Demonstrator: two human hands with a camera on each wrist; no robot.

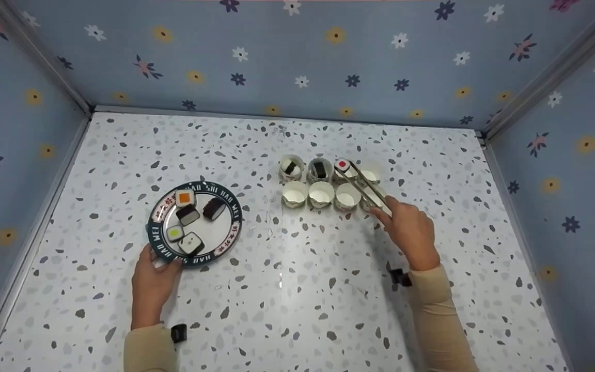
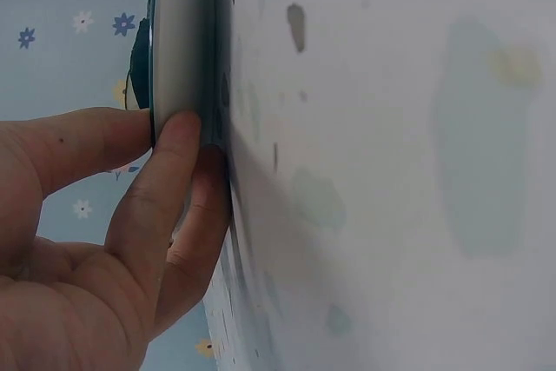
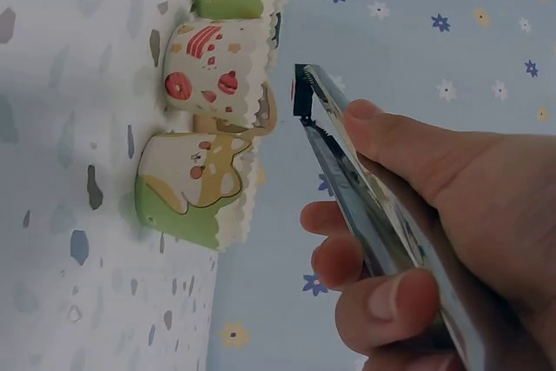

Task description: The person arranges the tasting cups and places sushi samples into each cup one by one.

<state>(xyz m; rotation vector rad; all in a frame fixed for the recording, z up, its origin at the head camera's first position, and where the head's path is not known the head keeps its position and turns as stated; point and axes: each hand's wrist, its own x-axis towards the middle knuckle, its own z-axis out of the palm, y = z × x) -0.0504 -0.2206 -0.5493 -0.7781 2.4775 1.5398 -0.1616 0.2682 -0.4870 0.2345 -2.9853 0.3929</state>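
My left hand (image 1: 152, 287) grips the near-left rim of a round plate (image 1: 236, 206) with a dark green border; in the left wrist view the thumb presses its upper edge and the fingers (image 2: 178, 141) curl against its side. Several toy sushi pieces lie on it, including an orange-centred one (image 1: 185, 198) and a green-centred one (image 1: 174, 233). My right hand (image 1: 412, 235) holds metal tongs (image 1: 371, 184). Between the tong tips is a red-centred sushi roll (image 1: 342, 165), over a back-row paper cup; in the right wrist view the roll (image 3: 302, 93) shows dark from the side.
Several paper cups stand in two rows. The back-left cup (image 1: 291, 177) and its neighbour (image 1: 320, 178) each contain a sushi piece. Front-row cups (image 1: 294, 195) show pale insides. A flowered blue wall (image 1: 297, 62) borders the speckled table (image 1: 277, 310) at the back and sides.
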